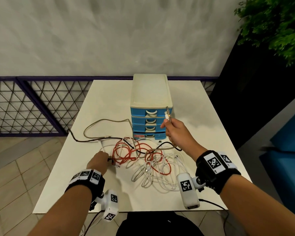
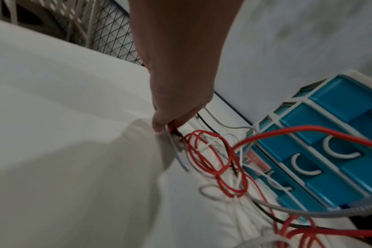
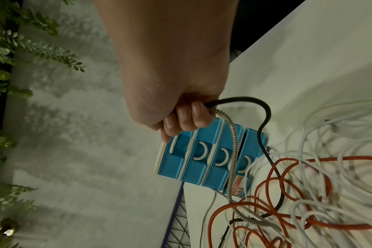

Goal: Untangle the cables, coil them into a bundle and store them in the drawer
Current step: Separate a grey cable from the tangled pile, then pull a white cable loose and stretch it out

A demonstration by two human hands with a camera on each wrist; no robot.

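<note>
A tangle of cables lies mid-table: red cable (image 1: 126, 150), white cables (image 1: 160, 174), a black cable (image 1: 78, 138) and a braided grey cable (image 1: 99, 124). My right hand (image 1: 175, 132) is raised before the blue drawer unit (image 1: 151, 114) and grips the ends of the braided cable (image 3: 233, 134) and the black cable (image 3: 263, 115), plugs (image 1: 168, 114) sticking up. My left hand (image 1: 99, 160) rests low at the tangle's left edge, its fingertips (image 2: 159, 125) pinching the red cable's plug end (image 2: 171, 129). All drawers look closed.
The white table (image 1: 109, 103) stands against a grey wall, with a mesh railing (image 1: 32, 106) to the left and a green plant (image 1: 276, 23) at the upper right. A black cable trails off the table's left edge. A dark bag (image 1: 157, 223) sits below the near edge.
</note>
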